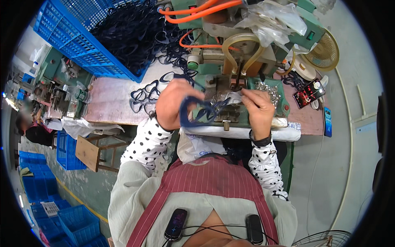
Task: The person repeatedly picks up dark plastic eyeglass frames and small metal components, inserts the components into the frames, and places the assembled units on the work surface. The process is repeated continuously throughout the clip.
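Note:
My left hand is closed around dark blue plastic eyeglass frames, which are blurred by motion and hang in front of the machine. How many frames it holds I cannot tell. The thumb and fingers of my right hand are pinched together beside the metal head of the green bench machine; anything between the fingertips is too small to make out. Just beyond that hand lies a green tray of small shiny metal parts. More dark eyeglass frames lie loose on the table, left of my left hand.
A blue crate heaped with dark frames stands at the back left. Orange hoses cross above the machine. To the right are a phone with a lit screen, a blue phone and a fan. A wooden stool stands lower left.

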Motion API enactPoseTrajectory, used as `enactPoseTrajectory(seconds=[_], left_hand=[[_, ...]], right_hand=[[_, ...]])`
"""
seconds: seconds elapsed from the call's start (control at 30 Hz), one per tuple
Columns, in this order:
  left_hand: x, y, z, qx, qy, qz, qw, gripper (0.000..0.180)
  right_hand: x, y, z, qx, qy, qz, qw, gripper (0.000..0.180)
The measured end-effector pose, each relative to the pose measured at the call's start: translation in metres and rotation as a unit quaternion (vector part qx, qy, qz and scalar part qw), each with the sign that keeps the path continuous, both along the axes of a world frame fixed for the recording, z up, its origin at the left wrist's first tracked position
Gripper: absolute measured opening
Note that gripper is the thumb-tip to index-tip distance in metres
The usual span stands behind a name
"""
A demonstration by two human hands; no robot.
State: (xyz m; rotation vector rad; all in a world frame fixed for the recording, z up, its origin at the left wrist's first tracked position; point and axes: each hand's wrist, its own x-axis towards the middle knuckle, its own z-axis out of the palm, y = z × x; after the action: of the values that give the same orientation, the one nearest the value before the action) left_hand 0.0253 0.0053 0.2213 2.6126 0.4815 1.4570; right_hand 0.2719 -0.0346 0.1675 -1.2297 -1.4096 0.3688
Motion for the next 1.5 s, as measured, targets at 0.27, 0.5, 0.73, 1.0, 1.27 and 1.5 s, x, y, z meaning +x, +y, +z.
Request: enactPoseTrajectory(seconds=[0.27, 0.5, 0.73, 1.0, 1.27, 1.5], left_hand=[[0.028, 0.019, -0.013, -0.303, -0.278, -0.064, 0.909, 0.020], [0.026, 0.019, -0.008, -0.334, -0.279, -0.089, 0.896, 0.021], [0.029, -0.011, -0.021, -0.301, -0.202, 0.033, 0.931, 0.024], [0.081, -0.031, -0.073, -0.023, -0.054, -0.151, 0.987, 0.040], [0.077, -0.029, -0.073, 0.030, 0.004, -0.090, 0.996, 0.034], [0.082, -0.033, -0.079, 0.028, -0.015, -0.071, 0.997, 0.039]], right_hand=[[-0.025, 0.004, 0.007, -0.094, 0.207, 0.030, 0.973, 0.043], [-0.025, 0.008, 0.002, -0.083, 0.200, 0.010, 0.976, 0.049], [-0.020, 0.013, -0.007, -0.046, 0.254, 0.037, 0.965, 0.050], [0.036, 0.018, -0.030, -0.033, 0.180, -0.069, 0.981, 0.041], [0.098, 0.013, -0.063, -0.017, -0.059, -0.285, 0.957, 0.028], [0.130, 0.012, -0.103, -0.132, -0.117, -0.241, 0.954, 0.028]])
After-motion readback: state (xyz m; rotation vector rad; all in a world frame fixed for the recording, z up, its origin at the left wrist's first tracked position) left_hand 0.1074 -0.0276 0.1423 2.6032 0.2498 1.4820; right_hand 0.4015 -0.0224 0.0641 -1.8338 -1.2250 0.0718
